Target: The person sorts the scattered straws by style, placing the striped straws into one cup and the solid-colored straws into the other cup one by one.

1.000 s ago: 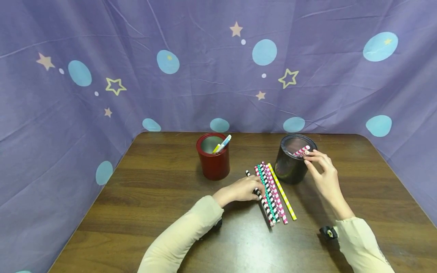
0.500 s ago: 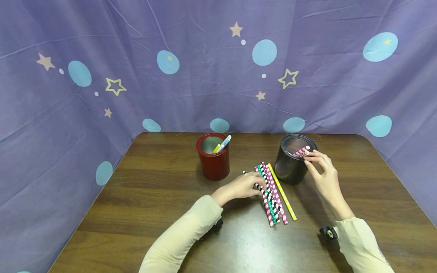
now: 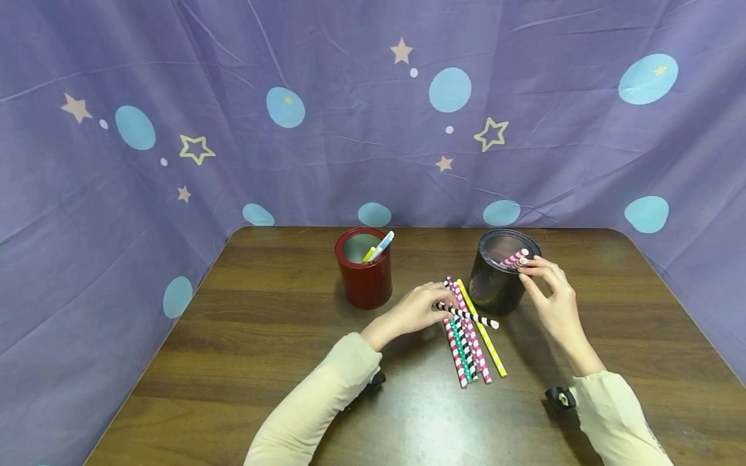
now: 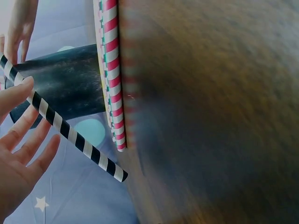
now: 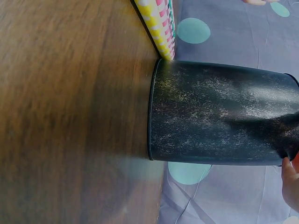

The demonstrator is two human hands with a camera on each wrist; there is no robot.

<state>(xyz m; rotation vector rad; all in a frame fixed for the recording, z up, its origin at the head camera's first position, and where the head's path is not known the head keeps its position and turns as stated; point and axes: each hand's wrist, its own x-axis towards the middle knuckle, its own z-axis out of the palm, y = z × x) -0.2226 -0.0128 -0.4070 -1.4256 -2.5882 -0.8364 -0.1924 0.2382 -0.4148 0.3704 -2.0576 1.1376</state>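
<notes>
My left hand [image 3: 421, 309] pinches a black-and-white striped paper straw [image 3: 479, 318] between thumb and fingers, tilted above the other straws. In the left wrist view the thumb lies across this straw [image 4: 70, 133]. Below it, several striped and dotted straws [image 3: 457, 355] in pink, green, black and purple lie side by side on the table, beside a yellow one [image 3: 492, 346]. My right hand [image 3: 557, 303] holds the rim of a black can [image 3: 492, 291], its thumb on the outer wall in the right wrist view. Two pink-and-white straws [image 3: 515, 258] lean inside the can.
A red can [image 3: 367, 285] with a blue-and-white pen [image 3: 381, 246] and a yellow one stands to the left. Both cans rest on a brown wooden table [image 3: 262, 310]. Behind it hangs a purple curtain [image 3: 350, 175] with stars and dots.
My left hand has lifted the black-and-white straw off the left side of the row and swung its near end right, over the other straws. My right hand has stayed at the can.
</notes>
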